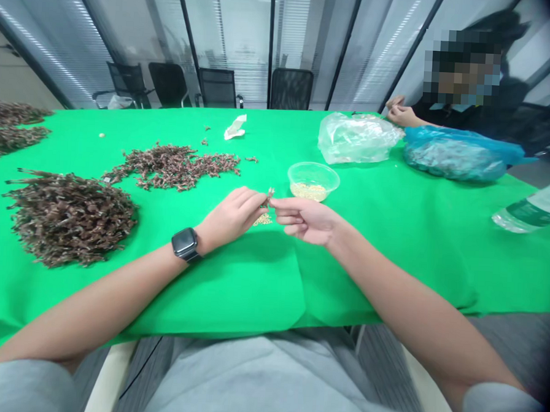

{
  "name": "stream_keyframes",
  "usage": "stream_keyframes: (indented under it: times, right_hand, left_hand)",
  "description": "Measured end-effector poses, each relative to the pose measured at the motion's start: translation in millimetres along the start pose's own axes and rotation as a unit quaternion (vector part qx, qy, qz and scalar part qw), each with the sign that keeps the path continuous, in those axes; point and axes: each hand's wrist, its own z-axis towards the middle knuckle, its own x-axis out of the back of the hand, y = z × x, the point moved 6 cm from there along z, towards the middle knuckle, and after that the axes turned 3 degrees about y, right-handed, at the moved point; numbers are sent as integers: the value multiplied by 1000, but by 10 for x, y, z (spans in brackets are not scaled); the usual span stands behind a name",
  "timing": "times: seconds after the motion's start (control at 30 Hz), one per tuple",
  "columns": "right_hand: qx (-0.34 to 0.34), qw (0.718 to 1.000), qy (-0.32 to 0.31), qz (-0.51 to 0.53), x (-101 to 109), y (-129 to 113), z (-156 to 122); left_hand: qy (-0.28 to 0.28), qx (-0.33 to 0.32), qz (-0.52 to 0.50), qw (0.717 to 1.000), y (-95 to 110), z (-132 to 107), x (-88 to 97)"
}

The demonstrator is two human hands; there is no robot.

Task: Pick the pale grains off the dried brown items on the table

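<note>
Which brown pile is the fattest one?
The rounded heap of dried brown sprigs at the front left of the green tablecloth. It stands thick and tall, while the pile behind it is spread thin and the one at the edge lies flatter.

The head-worn camera looks forward and down from the seated person, close above the left hand [230, 219] and right hand [304, 221], facing across the green cloth-covered table [415, 250] beyond them.
</note>
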Motion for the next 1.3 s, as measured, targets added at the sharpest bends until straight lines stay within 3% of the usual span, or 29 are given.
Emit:
stream_keyframes:
  times: [0.07, 0.1, 0.17, 0.23, 0.27, 0.33, 0.47, 0.53, 0.6, 0.8, 1.03, 1.17, 1.23, 1.3]
  right_hand:
    - [87, 991, 64, -84, 39, -62, 3]
    - [152, 971, 111, -148, 60, -118, -15]
    - [288, 894, 190, -287, 52, -238, -94]
    - [386, 802, 222, -399, -5, -295, -172]
    - [412, 766, 224, -440, -28, -298, -191]
    - [433, 721, 217, -495, -45, -281, -194]
    - [445, 688, 209, -534, -36, -264, -184]
    - [453, 692, 205, -523, -43, -265, -186]
    - [444, 718, 202, -496, -42, -262, -174]
    - [296, 882, 183, -319, 30, -180, -59]
    - [86, 982, 75, -153, 87, -89, -22]
    - [-18, 998, -38, -52, 16, -28, -41]
    - [23, 996, -14, -88, 27, -59, -31]
    - [135, 971, 63, -189, 64, -150, -34]
  left_hand:
    - [30, 49, -34, 998, -20, -30, -1]
    - [40, 75, -51, 995, -30, -46, -10]
    - [46, 118, -77, 989, -40, -68, -39]
    - [41, 140, -93, 985, -35, -72, -63]
    - [39, 144, -99, 984, -31, -69, -68]
    - [39, 147, -107, 983, -23, -60, -65]
    - [42, 146, -108, 982, -11, -54, -55]
    - [41, 147, -103, 983, -7, -60, -58]
    - [38, 144, -95, 984, -6, -70, -65]
    - [42, 70, -49, 995, -12, -81, -44]
    - [-21, -81, 57, 995, 43, -3, 6]
    - [-20, -93, 47, 994, 81, 9, 42]
    - [-1, -46, 10, 999, 60, -7, 40]
    - [23, 21, -32, 999, 16, -32, 20]
